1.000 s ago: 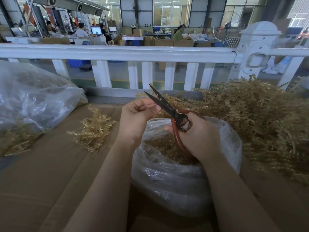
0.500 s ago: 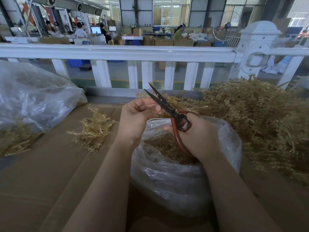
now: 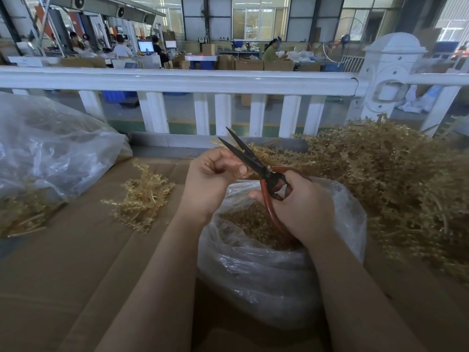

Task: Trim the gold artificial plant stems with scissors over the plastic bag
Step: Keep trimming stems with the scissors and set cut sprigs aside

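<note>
Gold stem (image 3: 256, 151) sits pinched in the left hand (image 3: 212, 181) between parted scissors (image 3: 250, 158), the right hand's (image 3: 302, 207) grip curled through the handles, above the plastic bag (image 3: 266, 280) so offcuts drop inside.

Red-handled scissors (image 3: 256, 163), blades parted, above the clear plastic bag (image 3: 266, 275) of gold trimmings (image 3: 253, 224).

White railing (image 3: 177, 81) before a daylit workshop of tall windows (image 3: 258, 20).

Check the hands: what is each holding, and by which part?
Right hand grips the scissors by the red handle loops. Left hand is curled at the blades; what it pinches cannot be told.
</note>
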Available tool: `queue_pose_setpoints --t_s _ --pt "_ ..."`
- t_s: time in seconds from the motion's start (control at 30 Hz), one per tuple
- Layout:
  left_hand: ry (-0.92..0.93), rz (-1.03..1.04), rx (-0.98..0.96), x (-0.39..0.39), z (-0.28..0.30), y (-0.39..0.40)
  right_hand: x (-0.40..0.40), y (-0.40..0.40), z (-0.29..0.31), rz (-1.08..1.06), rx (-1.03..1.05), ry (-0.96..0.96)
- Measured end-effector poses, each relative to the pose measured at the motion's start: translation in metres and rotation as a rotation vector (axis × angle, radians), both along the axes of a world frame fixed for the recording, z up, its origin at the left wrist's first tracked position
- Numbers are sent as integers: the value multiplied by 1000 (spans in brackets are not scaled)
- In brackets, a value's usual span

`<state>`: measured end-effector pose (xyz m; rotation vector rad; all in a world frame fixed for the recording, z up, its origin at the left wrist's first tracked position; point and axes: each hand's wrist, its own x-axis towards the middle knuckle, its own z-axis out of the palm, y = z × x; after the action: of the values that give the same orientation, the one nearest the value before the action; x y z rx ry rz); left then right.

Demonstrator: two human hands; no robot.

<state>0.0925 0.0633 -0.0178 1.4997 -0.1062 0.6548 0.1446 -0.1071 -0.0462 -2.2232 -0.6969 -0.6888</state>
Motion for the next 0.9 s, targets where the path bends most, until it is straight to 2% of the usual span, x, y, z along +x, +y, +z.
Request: queue_pose_setpoints --t_s 0.57,0.73,0.9 --pt "10 -20 6 -1 0 0 2 0 -2 -31 -16 -86" --pt "66 -15 -80 0 -1 -1 3 2 -4 -15 14 77" --pt "191 -5 -128 4 -2 -8 7 6 -4 123 256 323"
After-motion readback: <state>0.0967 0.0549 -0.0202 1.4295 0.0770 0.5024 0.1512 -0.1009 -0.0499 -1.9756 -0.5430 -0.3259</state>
